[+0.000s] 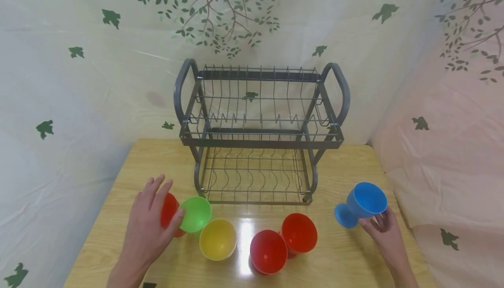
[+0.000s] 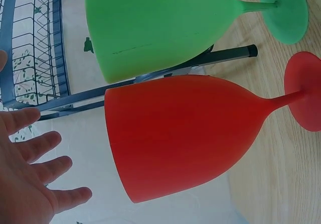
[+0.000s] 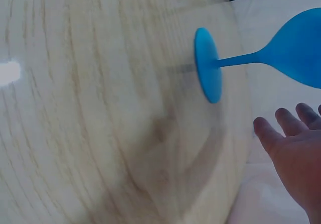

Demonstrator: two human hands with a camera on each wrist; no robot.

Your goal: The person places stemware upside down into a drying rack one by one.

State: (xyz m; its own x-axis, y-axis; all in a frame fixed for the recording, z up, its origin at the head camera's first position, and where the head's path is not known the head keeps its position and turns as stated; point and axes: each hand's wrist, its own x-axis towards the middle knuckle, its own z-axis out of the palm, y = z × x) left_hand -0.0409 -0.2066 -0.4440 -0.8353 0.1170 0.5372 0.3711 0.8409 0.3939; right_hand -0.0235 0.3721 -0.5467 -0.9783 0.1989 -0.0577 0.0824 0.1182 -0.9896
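My left hand [image 1: 145, 220], its fingers spread, hovers by a red goblet [image 2: 185, 133] and hides part of it in the head view. Right beside that goblet stands a green goblet [image 1: 195, 214], the thumb tip overlapping its edge. On the right, a blue goblet [image 1: 364, 200] stands upright on its round foot. My right hand [image 1: 387, 237] is close by its bowl; in the right wrist view the fingers [image 3: 288, 121] are extended next to the bowl, with a gap showing. A yellow goblet [image 1: 218, 240] stands near the green one.
Two more red goblets [image 1: 268, 252] stand close together at the front middle. Behind them, a dark two-tier dish rack [image 1: 261, 142] sits on the wooden table [image 1: 157, 161]. Leaf-printed sheeting [image 1: 98, 82] hangs around the back and sides.
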